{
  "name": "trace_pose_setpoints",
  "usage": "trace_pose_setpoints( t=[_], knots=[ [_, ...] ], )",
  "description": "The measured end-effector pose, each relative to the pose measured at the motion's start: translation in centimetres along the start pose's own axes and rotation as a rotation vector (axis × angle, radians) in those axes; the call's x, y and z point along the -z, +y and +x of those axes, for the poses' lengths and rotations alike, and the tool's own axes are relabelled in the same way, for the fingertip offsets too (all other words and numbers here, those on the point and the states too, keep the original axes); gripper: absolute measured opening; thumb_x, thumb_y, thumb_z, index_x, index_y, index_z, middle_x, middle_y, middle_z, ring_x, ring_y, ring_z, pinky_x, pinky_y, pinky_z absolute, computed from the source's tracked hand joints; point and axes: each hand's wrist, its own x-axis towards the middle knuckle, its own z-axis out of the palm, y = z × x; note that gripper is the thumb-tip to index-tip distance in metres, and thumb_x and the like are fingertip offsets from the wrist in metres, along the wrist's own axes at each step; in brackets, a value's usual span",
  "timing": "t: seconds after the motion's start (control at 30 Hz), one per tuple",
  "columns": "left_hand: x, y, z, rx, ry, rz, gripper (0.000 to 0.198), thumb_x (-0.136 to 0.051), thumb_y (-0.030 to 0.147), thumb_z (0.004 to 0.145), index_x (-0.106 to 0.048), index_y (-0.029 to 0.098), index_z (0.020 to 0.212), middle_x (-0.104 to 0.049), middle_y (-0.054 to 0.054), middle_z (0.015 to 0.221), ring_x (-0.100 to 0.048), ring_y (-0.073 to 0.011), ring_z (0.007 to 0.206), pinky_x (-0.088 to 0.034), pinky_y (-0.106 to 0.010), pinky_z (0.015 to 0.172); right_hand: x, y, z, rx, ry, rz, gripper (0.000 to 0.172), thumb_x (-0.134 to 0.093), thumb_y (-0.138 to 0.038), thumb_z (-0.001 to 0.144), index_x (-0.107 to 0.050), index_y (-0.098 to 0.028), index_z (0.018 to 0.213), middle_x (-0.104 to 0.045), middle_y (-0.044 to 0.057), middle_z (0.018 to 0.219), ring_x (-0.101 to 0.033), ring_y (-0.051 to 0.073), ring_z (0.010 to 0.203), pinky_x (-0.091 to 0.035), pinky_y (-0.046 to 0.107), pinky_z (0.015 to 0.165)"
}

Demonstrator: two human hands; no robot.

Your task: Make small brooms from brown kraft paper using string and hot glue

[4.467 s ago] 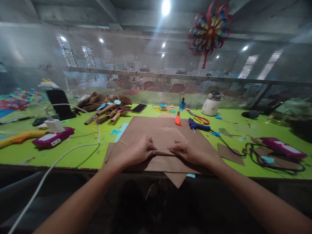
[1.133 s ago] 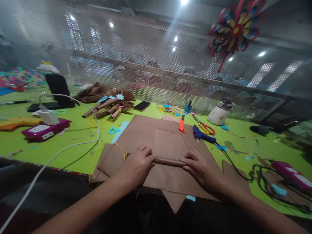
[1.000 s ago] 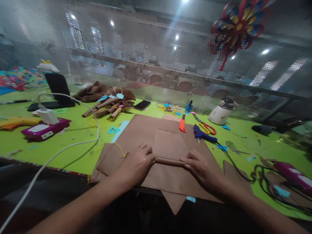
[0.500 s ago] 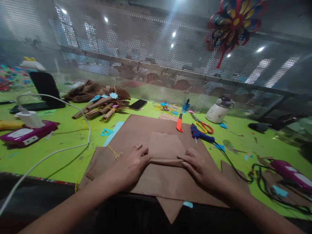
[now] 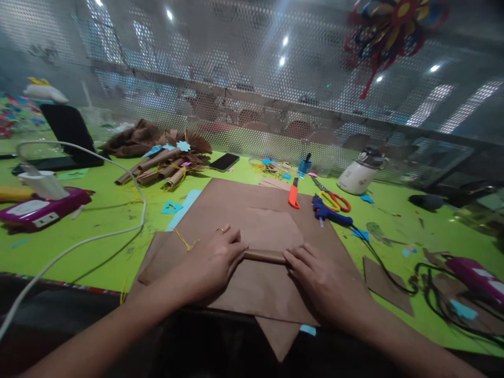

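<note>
Green tabletop point(image 5: 114, 231), near edge, middle: large brown paper sheet point(image 5: 220, 205) lies flat, a pointed paper corner point(image 5: 277, 333) hanging past the edge. On it, a smaller brown paper piece point(image 5: 273, 228), its near side curled into a slim paper roll point(image 5: 264, 256).

Left hand point(image 5: 218, 257): fingers bunched narrow, holding the roll's left end. Right hand point(image 5: 313, 270): fingers close together, holding the right end. Roll lies crosswise between them, parallel to the tabletop's near edge.

At the large sheet's far right corner: orange utility knife point(image 5: 293, 195), blue glue gun point(image 5: 331, 213), and scissors point(image 5: 333, 200) just beyond the gun. Toward the tabletop's far edge: black phone point(image 5: 224, 162), white bottle point(image 5: 360, 173). Near the right edge, a dark rounded object point(image 5: 427, 202), possibly a computer mouse; too blurred to settle.
</note>
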Motion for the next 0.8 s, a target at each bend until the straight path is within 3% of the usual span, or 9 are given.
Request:
trace_pose_setpoints(
  t=[0.17,0.37,0.6,0.8],
  knots=[
    [-0.3,-0.8,-0.2,0.057,0.083,-0.174,0.025,-0.043,0.027,0.094,-0.065,0.021,0.105,-0.059,-0.005,0.093,-0.053,-0.0178,0.089,-0.043,-0.03,0.079,-0.2,1.5,0.6,-0.06,-0.004,0.249,0.025,-0.039,-0.01,0.093,-0.06,-0.015,0.104,-0.06,0.011,0.094,-0.052,0.022,0.087,-0.048,0.036,0.076],
    [-0.8,-0.8,-0.6,0.051,0.118,-0.178,0.025,-0.046,0.025,0.093,-0.07,0.018,0.091,-0.06,-0.006,0.088,-0.054,-0.017,0.084,-0.044,-0.029,0.075,0.1,2.1,1.1,-0.118,-0.003,0.375,0.025,-0.039,-0.014,0.094,-0.062,-0.018,0.084,-0.057,0.007,0.084,-0.05,0.019,0.078,-0.043,0.031,0.068],
    [0.0,0.5,-0.6,0.087,0.049,-0.064,0.023,-0.045,0.026,0.093,-0.066,0.017,0.091,-0.056,-0.008,0.095,-0.052,-0.0185,0.085,-0.045,-0.032,0.076,-0.3,2.1,1.2,-0.087,0.0,0.326,0.027,-0.036,-0.012,0.094,-0.061,-0.017,0.084,-0.056,0.009,0.085,-0.049,0.02,0.08,-0.043,0.033,0.068],
    [-0.6,0.0,-0.1,0.063,0.067,-0.008,0.031,-0.04,0.031,0.095,-0.066,0.017,0.086,-0.056,-0.007,0.088,-0.05,-0.017,0.081,-0.044,-0.03,0.073,-0.6,1.8,1.2,-0.104,0.002,0.211,0.016,-0.049,-0.027,0.092,-0.061,-0.016,0.094,-0.058,0.011,0.09,-0.05,0.025,0.088,-0.046,0.04,0.074]
  ],
)
